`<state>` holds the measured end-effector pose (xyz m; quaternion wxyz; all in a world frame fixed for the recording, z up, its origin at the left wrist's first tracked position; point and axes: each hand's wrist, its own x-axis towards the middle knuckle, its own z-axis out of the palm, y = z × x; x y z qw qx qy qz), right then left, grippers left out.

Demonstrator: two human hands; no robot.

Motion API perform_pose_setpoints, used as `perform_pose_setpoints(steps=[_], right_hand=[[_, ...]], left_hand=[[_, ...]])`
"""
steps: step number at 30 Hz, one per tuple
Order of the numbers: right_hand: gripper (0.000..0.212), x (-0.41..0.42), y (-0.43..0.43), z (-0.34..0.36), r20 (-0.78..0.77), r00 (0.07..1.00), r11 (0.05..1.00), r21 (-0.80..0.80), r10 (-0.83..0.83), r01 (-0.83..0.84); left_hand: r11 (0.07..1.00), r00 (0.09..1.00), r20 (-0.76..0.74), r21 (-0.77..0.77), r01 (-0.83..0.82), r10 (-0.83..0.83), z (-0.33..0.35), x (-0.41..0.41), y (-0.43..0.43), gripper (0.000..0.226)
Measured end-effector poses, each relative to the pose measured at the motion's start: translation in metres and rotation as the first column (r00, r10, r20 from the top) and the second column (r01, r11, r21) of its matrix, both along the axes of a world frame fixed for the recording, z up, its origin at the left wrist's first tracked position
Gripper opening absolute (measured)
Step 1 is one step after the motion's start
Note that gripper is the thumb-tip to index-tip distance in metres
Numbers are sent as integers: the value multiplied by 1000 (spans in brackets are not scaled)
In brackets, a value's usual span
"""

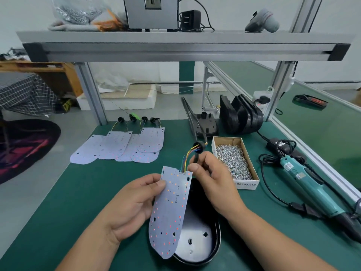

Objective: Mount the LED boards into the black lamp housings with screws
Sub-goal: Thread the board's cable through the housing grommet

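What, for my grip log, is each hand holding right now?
Left hand: pinches the white round-ended LED board by its edge.
Right hand: pinches the black cable below its black rubber grommet.

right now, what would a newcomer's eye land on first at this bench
The white LED board at centre front, pinched by the left hand over an open black lamp housing while the right hand grips its black cable. Next come the box of shiny screws just right of the hands and the fan of spare boards at back left.
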<state>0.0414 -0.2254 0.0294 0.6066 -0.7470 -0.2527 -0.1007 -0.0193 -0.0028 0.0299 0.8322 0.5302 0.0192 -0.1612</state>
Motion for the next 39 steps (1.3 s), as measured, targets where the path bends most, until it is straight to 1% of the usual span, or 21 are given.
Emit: perform_pose_setpoints(steps=[3, 6, 9, 11, 12, 14, 18, 21, 22, 24, 25, 27, 31, 32, 33, 34, 35, 36, 37, 38, 39], right_hand=[[17, 2, -5, 3, -6, 999, 999, -1, 51, -51], [11, 4, -13, 7, 7, 1000, 999, -34, 15, -15], [9, 3, -15, 9, -25, 999, 993, -107, -45, 42], [8, 2, -15, 10, -86, 996, 981, -195, -17, 0], [9, 1, -15, 10, -127, 992, 976, -215, 11, -38], [9, 0, -15, 13, -157, 987, 964, -256, 27, -67], [14, -1, -12, 13, -57, 996, 937, -346, -67, 43], [20, -8, -7, 13, -74, 997, 933, -360, 1, -28], [23, -9, -6, 14, -57, 998, 928, -371, 5, -26], [27, -10, -3, 16, 34, 999, 903, -429, -16, 29], [24, -9, -2, 17, 58, 998, 894, -447, -11, 36], [9, -8, -4, 18, 83, 997, 892, -451, -2, 39], [6, -4, 5, 14, 186, 983, 875, -477, 3, 87], [14, -6, 9, 15, 236, 972, 879, -462, -4, 116], [28, -8, 14, 17, 307, 952, 875, -457, -13, 159], [42, -10, 17, 19, 342, 940, 868, -462, -12, 180], [49, -10, 15, 18, 332, 943, 875, -458, 9, 153], [49, -11, 13, 17, 284, 957, 898, -433, 56, 76], [48, -13, 10, 16, 275, 958, 909, -414, 82, 42], [48, -14, 9, 17, 316, 945, 914, -401, 79, 57], [46, -13, 8, 19, 375, 924, 897, -429, 72, 104]], left_hand=[[1000, 999, 41, -27, 9, -8, 0, 1, -2, 40], [999, 997, 72, -15, -34, 36, 0, 3, -1, 32], [997, 995, 59, -17, -77, 78, 0, 4, 0, 38], [997, 996, 56, -12, -71, 71, 2, 3, 0, 49], [998, 996, 51, -11, -69, 69, 3, 2, 1, 52], [998, 998, 33, -11, -60, 60, 3, 2, 1, 52], [999, 999, 29, -31, -37, 37, 3, 2, 1, 45], [997, 998, 58, -71, -18, 22, 5, 2, 2, 47], [997, 998, 64, -76, -12, 17, 4, 3, 2, 46], [996, 998, 63, -90, -1, 7, 4, 3, 2, 45], [995, 998, 60, -99, 3, 3, 4, 4, 2, 46], [994, 999, 52, -109, 8, -2, 5, 3, -1, 53], [990, 998, 57, -139, 34, -27, 7, 2, -4, 60], [987, 997, 67, -156, 38, -27, 7, 2, -3, 60], [985, 997, 77, -166, 38, -26, 8, 2, -2, 56], [986, 996, 89, -160, 40, -26, 7, 2, -2, 48], [990, 994, 102, -136, 44, -30, 7, 2, -3, 41], [994, 993, 116, -101, 50, -38, 7, 2, -4, 37], [997, 991, 129, -64, 50, -42, 7, 2, -5, 35], [999, 990, 140, -26, 38, -34, 7, 3, -6, 34], [1000, 989, 145, 8, 20, -21, 7, 4, -7, 36]])
